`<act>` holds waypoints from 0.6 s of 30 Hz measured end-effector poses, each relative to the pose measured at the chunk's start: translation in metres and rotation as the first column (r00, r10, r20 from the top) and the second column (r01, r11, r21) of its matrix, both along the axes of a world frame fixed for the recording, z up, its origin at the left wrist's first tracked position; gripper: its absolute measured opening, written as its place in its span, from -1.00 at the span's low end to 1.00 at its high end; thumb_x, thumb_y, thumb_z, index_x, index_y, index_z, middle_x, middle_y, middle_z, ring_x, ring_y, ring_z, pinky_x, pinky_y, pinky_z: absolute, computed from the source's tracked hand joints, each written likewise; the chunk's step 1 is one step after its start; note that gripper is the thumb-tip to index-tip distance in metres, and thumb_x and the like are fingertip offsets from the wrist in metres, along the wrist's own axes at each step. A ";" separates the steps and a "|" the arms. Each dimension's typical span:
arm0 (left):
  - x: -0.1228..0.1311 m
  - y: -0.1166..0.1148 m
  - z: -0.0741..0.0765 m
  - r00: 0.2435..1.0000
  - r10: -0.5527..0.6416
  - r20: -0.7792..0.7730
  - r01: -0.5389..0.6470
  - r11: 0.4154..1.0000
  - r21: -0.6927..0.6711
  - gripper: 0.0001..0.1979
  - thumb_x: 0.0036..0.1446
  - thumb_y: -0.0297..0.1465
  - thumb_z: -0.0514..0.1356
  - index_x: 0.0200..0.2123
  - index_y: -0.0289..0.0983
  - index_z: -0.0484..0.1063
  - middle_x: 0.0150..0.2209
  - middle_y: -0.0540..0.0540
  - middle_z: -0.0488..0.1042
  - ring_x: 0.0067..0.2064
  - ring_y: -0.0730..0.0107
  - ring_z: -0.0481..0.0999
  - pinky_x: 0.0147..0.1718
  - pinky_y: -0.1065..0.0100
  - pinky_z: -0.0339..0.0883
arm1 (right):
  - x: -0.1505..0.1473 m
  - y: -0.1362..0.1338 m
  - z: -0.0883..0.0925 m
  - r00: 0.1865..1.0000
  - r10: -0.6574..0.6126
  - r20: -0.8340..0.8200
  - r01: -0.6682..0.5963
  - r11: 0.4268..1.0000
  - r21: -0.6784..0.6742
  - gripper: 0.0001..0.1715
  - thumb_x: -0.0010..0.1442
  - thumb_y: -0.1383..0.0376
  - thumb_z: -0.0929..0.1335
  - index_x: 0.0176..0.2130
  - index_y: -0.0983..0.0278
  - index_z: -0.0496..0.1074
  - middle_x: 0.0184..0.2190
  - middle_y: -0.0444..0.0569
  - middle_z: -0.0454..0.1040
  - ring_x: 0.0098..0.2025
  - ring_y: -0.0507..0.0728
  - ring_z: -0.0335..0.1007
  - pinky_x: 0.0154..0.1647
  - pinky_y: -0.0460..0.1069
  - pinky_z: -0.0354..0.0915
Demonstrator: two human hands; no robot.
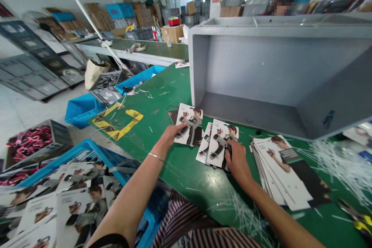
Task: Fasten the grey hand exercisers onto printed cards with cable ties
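On the green table, my left hand (pixel 171 136) grips the left edge of a carded hand grip (pixel 190 124), its fingers pressed on the grey tool mounted on the card. My right hand (pixel 236 159) is closed on another carded grip (pixel 222 141), at its right side. That card overlaps a further carded grip (pixel 204 145). A fanned stack of printed cards without tools (pixel 279 170) lies right of my right hand. The undersides of both held cards are hidden.
A large grey crate (pixel 250 71) stands on its side behind the cards. White plastic strips (pixel 247 213) litter the table; yellow-handled pliers (pixel 353 213) lie right. A blue crate of carded grips (pixel 93 145) is at lower left. A person (pixel 285 2) is behind the grey crate.
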State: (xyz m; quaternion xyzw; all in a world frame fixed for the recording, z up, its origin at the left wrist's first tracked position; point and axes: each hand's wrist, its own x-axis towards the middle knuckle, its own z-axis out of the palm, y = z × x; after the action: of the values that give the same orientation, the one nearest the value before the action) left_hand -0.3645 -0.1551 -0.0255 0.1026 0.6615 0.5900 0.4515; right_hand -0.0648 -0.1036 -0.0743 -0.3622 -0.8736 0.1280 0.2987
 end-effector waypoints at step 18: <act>0.059 -0.077 0.058 0.994 -0.065 0.087 0.039 0.961 0.274 -0.75 -0.08 -0.26 0.37 -0.35 -0.28 0.53 -0.47 0.00 0.57 -0.51 0.41 0.51 -0.53 0.43 0.38 | 0.036 -0.005 0.019 0.844 -0.388 -0.369 -0.009 0.679 -0.734 -0.37 0.22 -0.07 0.31 0.14 0.21 0.34 0.22 0.11 0.32 0.25 0.30 0.22 0.31 0.31 0.11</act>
State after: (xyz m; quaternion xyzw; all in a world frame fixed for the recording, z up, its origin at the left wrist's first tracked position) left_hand -0.3053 -0.2319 0.0328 0.1527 0.5492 0.6674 0.4792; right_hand -0.0291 -0.1090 -0.0552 -0.4951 -0.6028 0.5107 0.3614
